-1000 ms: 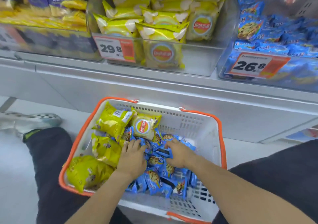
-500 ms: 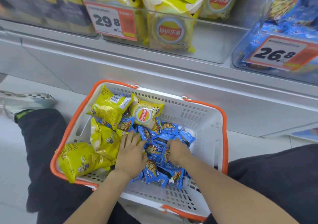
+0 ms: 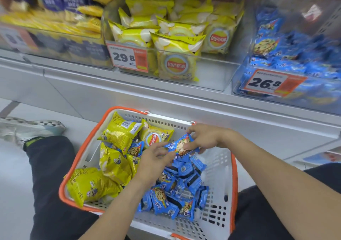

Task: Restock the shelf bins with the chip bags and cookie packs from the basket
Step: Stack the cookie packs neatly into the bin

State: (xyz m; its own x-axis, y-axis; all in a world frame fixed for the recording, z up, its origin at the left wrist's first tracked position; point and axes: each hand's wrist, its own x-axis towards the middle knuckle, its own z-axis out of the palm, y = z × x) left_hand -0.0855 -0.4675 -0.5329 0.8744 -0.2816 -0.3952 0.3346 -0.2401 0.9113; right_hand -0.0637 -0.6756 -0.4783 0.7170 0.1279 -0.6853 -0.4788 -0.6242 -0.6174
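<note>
You can read "Lay's" on the front chip bag (image 3: 176, 65) in the middle bin, on another bag (image 3: 218, 38) farther right, and on one in the basket (image 3: 154, 138). The left price tag (image 3: 127, 59) says 29.8; the right price tag (image 3: 270, 83) says 26.8.

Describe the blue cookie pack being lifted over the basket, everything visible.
The blue glossy-film cookie pack shows a chocolate-chip cookie picture on its face. It is sealed, lying tilted, raised above the heap of similar packs in the white plastic basket with orange rim. The right hand pinches its far end; the left hand reaches its near end, fingers touching.
</note>
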